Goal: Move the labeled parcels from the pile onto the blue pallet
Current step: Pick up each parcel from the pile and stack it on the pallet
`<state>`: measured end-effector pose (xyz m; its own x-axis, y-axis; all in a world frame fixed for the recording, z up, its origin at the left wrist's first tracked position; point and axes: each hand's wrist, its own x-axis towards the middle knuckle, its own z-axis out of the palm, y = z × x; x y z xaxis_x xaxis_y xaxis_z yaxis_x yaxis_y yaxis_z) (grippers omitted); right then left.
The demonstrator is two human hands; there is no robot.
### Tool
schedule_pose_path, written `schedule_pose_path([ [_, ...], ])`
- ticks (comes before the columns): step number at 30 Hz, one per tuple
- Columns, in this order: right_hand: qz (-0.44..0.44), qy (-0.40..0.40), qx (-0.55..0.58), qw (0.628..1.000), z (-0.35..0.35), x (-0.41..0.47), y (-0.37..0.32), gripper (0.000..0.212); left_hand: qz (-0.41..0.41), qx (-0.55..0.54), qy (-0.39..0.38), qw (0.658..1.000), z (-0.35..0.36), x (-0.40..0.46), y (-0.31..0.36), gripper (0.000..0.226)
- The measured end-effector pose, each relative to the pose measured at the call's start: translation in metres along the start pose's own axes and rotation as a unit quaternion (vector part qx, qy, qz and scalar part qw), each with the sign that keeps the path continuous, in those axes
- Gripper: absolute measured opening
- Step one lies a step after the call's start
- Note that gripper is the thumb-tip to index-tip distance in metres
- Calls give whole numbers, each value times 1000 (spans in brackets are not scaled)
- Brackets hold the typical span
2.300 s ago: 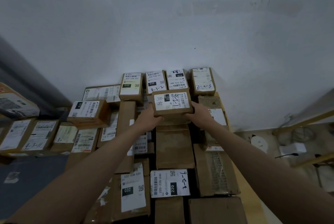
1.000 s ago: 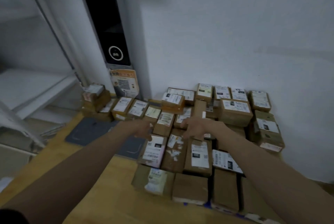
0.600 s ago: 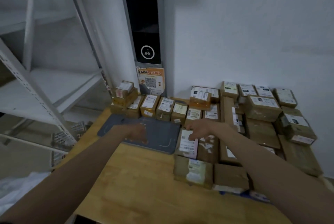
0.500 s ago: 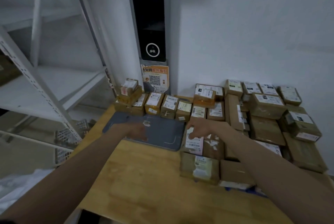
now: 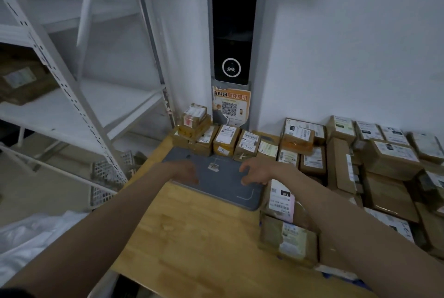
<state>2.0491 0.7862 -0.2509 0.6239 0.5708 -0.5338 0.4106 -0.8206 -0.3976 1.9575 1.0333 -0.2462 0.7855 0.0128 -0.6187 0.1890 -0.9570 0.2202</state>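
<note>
Now we hold both hands over the grey mat (image 5: pixel 223 184) on the wooden table (image 5: pixel 192 237). Our left hand (image 5: pixel 186 171) hovers at the mat's left edge and our right hand (image 5: pixel 255 172) at its right side, fingers loosely curled, each holding nothing. The labeled parcels (image 5: pixel 384 160) lie packed to the right of the mat and along its far edge. A white metal shelf (image 5: pixel 79 110) stands left of the mat.

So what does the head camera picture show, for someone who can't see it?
Two bare hands, left hand and right hand, hover empty over a flat dark-grey mat on a wooden table. Brown labelled cardboard parcels crowd the right side.
</note>
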Motion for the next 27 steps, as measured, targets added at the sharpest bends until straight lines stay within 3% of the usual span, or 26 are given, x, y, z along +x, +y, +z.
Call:
schedule_pose_path([
  [5,-22,-4,40,999,0,39,-9,53,-34,22,55,998,-11,24,-20,29],
  [12,-23,-44,47,998,8,78,-14,57,-80,35,67,994,-17,49,-51,31],
  [15,-16,-38,60,997,5,97,-15,56,-94,16,103,990,-34,67,-63,46],
  [18,-10,-24,74,997,-1,117,-18,52,-77,12,164,983,-54,83,-69,52],
  [23,-3,-2,112,994,-5,149,-23,52,19,-34,218,975,-94,122,-83,38],
  [27,15,29,143,989,0,179,-20,46,-25,-49,212,976,-127,167,-93,69],
])
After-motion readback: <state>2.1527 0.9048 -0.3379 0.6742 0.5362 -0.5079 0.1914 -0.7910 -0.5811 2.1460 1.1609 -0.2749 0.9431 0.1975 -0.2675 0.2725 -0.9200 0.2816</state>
